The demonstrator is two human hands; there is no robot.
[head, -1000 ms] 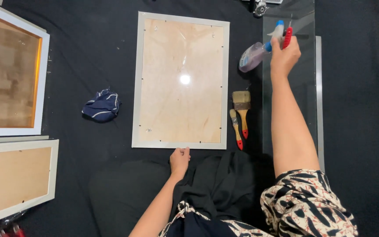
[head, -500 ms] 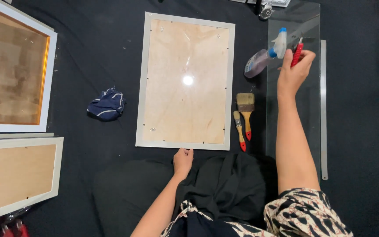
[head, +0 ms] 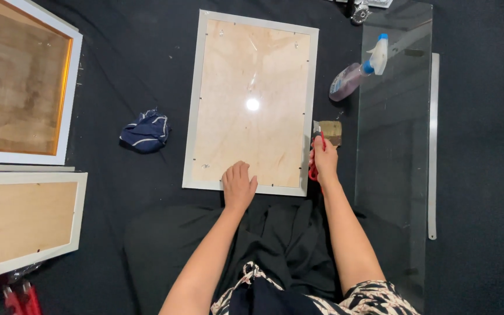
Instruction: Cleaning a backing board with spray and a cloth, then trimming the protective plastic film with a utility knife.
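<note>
Right hand (head: 324, 158) closed around a red-handled tool (head: 314, 169); only the red grip shows below the fingers and a dark tip above them, so whether it is a knife, a screwdriver or pliers cannot be told. The fist sits just off the frame's right edge, low on that side. Touching or nearly touching the fist at 12 o'clock lies a paintbrush (head: 329, 130), bristles pale, handle mostly hidden by the hand.

Left hand (head: 238, 184) flat, fingers spread, palm down on the lower rail of the grey picture frame (head: 196, 105); holding nothing, only pressing. The frame lies face down on black cloth (head: 118, 70), plywood backing board (head: 252, 99) up, a lamp glare near its middle.

Judgement on doing this well: keep the left palm bearing down so the frame cannot slide, and work the tool tip along the right rail in short, shallow strokes pointed away from the pressing hand. Small fixings dot the board's edge; mind them.

At 3 o'clock from the right hand, a long glass sheet (head: 392, 146) lies flat, close by; the elbow should stay off it. Spray bottle (head: 357, 73) at 1 o'clock, partly on the glass. Metal ruler (head: 433, 146) beyond the glass. Crumpled blue rag (head: 146, 130) at 9 o'clock of the frame. Two further frames (head: 68, 93) far left.
</note>
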